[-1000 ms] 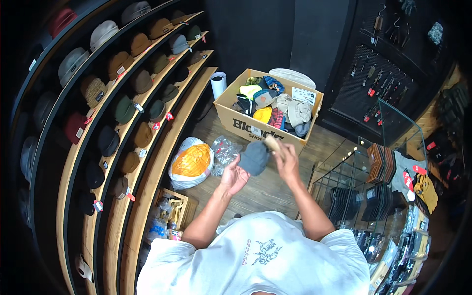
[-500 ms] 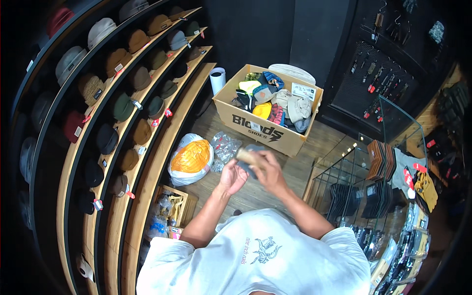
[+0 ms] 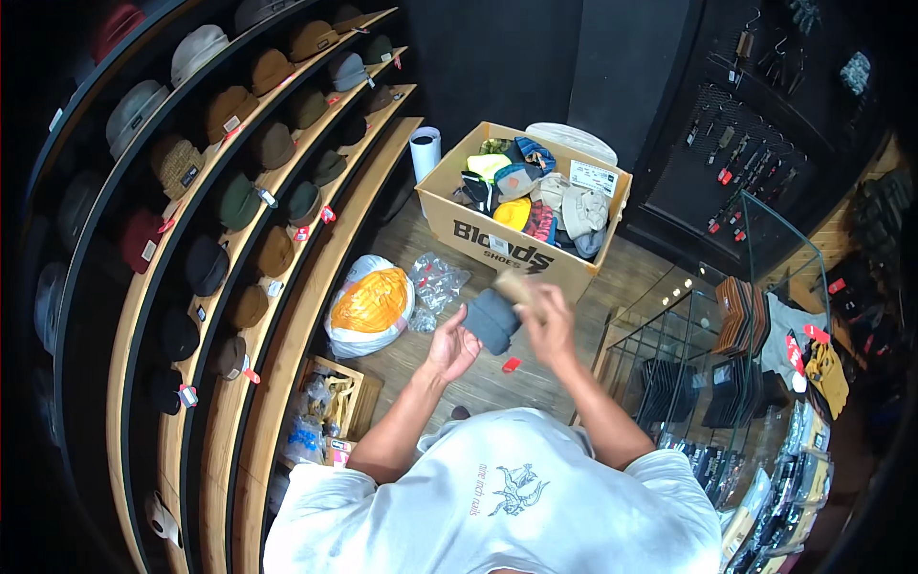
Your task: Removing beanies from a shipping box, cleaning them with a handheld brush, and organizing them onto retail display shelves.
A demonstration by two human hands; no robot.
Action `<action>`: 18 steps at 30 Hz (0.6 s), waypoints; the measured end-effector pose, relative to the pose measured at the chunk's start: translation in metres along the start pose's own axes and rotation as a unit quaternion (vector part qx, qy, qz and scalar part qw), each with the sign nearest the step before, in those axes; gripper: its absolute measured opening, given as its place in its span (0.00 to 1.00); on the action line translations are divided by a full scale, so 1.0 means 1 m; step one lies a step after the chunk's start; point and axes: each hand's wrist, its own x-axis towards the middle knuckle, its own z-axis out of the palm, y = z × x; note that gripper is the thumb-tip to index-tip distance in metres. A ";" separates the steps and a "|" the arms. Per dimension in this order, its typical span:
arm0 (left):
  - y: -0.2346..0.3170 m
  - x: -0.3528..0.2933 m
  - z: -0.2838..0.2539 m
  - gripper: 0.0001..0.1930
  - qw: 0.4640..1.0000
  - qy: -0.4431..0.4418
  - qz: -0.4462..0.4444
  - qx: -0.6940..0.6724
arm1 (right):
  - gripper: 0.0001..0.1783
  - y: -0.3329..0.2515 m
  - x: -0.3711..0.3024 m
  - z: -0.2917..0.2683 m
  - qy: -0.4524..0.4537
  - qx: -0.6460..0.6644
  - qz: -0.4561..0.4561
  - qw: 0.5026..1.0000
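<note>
A dark grey brimless-looking hat (image 3: 492, 322) is in my left hand (image 3: 453, 348), whose fingers and thumb grip its left side. From the hat's lower edge hangs a small red tag (image 3: 512, 364). My right hand (image 3: 550, 328), a little blurred, is closed round a tan, wooden-looking brush (image 3: 514, 287). The brush is at the upper right side of the hat; whether it touches the cloth I cannot tell. The brush's bristle side is hidden.
Curved wooden shelves (image 3: 277, 378) of hats line the left. Ahead stands a cardboard box (image 3: 449, 228) full of caps. Plastic bags (image 3: 371, 304) lie on the floor, near a wooden crate (image 3: 361, 392). A glass display case (image 3: 660, 325) with wallets is on the right.
The brush and my right hand have moved right, off the front of the hat. More of the hat now shows, and its red tag has come into sight.
</note>
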 end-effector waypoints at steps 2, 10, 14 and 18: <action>-0.003 -0.002 -0.011 0.22 0.997 -0.082 0.007 -0.011 | 0.24 -0.037 -0.006 0.005 -0.089 0.042 -0.040 0.994; 0.001 -0.005 -0.007 0.21 1.000 0.017 -0.007 -0.008 | 0.24 -0.006 -0.004 -0.004 -0.026 0.019 0.063 0.998; -0.004 0.008 -0.018 0.21 0.994 -0.090 -0.043 -0.033 | 0.24 0.016 -0.011 0.017 -0.033 0.017 0.043 0.998; 0.014 -0.018 0.031 0.28 0.999 0.008 0.013 0.030 | 0.25 0.044 0.004 -0.007 0.041 -0.017 0.094 0.995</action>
